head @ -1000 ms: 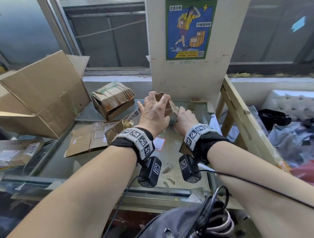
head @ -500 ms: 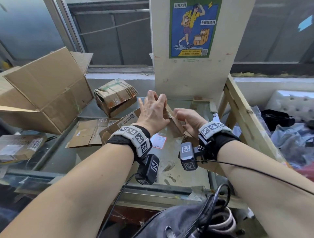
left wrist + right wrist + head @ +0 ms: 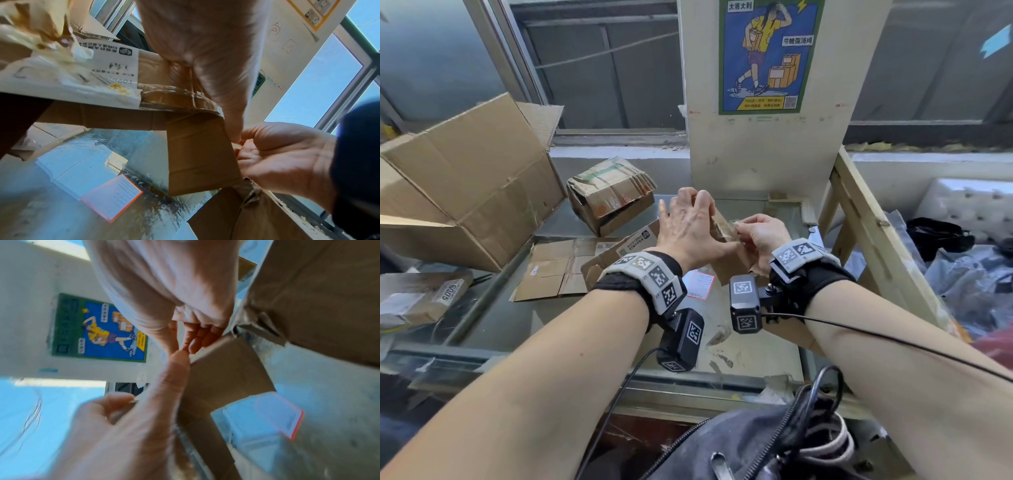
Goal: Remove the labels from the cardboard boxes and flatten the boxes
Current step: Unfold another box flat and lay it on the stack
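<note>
Above the middle of the glass table [image 3: 517,318], both hands hold a small cardboard box [image 3: 197,146] off the surface. The left hand [image 3: 688,229] grips its top with fingers spread and curled over the taped edge; the right hand [image 3: 760,233] pinches a strip of clear tape [image 3: 732,226] at the box's right corner. A white, red-edged label [image 3: 700,283] lies flat on the table beneath them. A large open box [image 3: 469,185] stands far left.
</note>
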Demonstrator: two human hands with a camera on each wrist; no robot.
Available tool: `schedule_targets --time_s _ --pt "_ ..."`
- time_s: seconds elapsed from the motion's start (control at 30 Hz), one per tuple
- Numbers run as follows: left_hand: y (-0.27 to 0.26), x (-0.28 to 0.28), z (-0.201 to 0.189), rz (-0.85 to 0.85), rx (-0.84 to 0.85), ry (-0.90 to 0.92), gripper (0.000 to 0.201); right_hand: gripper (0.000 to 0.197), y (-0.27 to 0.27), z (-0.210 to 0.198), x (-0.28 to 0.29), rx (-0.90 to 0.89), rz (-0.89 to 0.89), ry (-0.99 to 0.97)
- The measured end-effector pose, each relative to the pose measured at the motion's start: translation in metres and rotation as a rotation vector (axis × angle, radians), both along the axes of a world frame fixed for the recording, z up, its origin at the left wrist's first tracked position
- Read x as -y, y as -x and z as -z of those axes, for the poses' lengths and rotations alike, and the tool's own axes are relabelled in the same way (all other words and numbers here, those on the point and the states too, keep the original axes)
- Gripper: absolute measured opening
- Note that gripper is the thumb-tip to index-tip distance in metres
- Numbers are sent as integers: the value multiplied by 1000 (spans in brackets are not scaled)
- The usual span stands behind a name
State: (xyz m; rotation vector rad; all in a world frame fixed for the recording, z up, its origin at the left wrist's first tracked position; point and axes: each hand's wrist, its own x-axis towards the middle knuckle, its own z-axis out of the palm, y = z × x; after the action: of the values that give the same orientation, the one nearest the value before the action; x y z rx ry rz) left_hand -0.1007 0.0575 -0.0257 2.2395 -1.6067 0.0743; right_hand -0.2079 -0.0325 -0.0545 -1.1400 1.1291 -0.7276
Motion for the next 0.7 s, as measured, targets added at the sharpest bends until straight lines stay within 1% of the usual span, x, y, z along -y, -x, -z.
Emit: schedule_targets --time_s 0.1,0.17,0.33,0.4,0.47,0.5,0.57,0.63,0.7 --pt "2 2 1 -51 2 -29 76 25 -2 -3 -2 113 21 -107" --pt "3 4 2 -55 9 -50 79 25 -2 -5 -2 206 33 -168" --pt "2 9 2 -23 47 -28 73 25 0 -5 -7 407 28 -255" --pt "2 10 3 -28 46 -61 70 28 3 -9 -10 516 -44 -266" --pt "2 9 10 -38 54 -112 60 32 3 -22 -13 606 -166 -268" --pt "2 8 14 -57 56 -120 54 30 2 -30 -13 609 -195 -273" --pt "3 8 17 -99 45 -112 51 26 4 -37 -9 559 -184 -278" --pt "2 11 15 -101 16 -87 51 23 9 -33 -4 515 -97 -273" --pt "-1 13 11 -59 -71 -45 51 21 14 -24 0 518 13 -288"
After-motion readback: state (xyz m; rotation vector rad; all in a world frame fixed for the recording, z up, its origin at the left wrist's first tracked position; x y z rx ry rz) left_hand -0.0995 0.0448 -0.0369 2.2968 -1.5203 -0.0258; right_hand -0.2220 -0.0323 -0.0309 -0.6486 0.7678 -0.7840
